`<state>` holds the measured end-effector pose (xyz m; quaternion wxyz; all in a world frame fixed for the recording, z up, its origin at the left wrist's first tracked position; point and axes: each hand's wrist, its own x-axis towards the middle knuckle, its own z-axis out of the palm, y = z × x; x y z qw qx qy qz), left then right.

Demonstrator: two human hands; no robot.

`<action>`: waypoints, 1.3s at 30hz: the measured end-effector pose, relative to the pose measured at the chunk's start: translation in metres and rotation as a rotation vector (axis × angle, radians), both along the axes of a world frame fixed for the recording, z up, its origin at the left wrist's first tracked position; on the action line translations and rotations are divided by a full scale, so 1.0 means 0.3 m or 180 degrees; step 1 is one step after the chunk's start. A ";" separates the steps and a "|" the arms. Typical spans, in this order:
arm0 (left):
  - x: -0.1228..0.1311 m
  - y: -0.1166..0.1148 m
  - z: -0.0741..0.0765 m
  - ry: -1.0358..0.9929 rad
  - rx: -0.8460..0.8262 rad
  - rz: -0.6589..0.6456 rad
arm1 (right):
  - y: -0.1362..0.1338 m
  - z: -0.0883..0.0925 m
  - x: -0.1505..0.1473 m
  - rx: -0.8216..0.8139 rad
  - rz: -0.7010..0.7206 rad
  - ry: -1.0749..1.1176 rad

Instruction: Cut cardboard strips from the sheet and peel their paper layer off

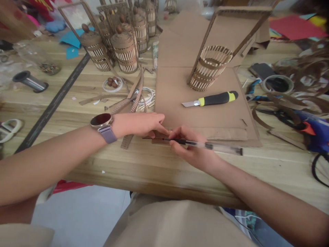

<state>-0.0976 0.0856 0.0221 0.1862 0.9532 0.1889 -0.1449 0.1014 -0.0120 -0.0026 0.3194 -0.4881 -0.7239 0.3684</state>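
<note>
My right hand (191, 145) is closed around a clear-barrelled black pen (205, 145), its tip pointing left over a small cardboard strip (158, 136) near the table's front edge. My left hand (144, 124), with a watch (102, 123) on the wrist, presses its fingertips down on that strip beside the pen tip. Both hands sit at the near edge of a large brown cardboard sheet (205, 109).
A yellow-and-black utility knife (213, 99) lies on the sheet behind the hands. An unfinished slatted cardboard basket (209, 67) stands further back, several finished lidded ones (124, 49) at back left. A blue glue gun (312, 132), tape roll (277, 84) and cardboard scraps lie right.
</note>
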 end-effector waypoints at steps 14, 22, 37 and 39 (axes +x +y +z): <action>0.009 0.012 -0.014 0.0012 -0.0141 0.0171 | 0.019 -0.068 -0.119 0.0121 -0.0128 -0.0010; 0.013 0.013 -0.012 -0.0002 -0.0203 0.0130 | 0.011 -0.047 -0.101 0.0161 -0.0125 -0.0275; 0.006 0.016 -0.013 0.0094 0.0122 -0.0079 | 0.000 -0.024 -0.004 0.0113 -0.0339 -0.0523; 0.003 0.017 -0.017 0.0136 0.0190 -0.0067 | -0.009 -0.013 0.053 0.0071 -0.0425 -0.0628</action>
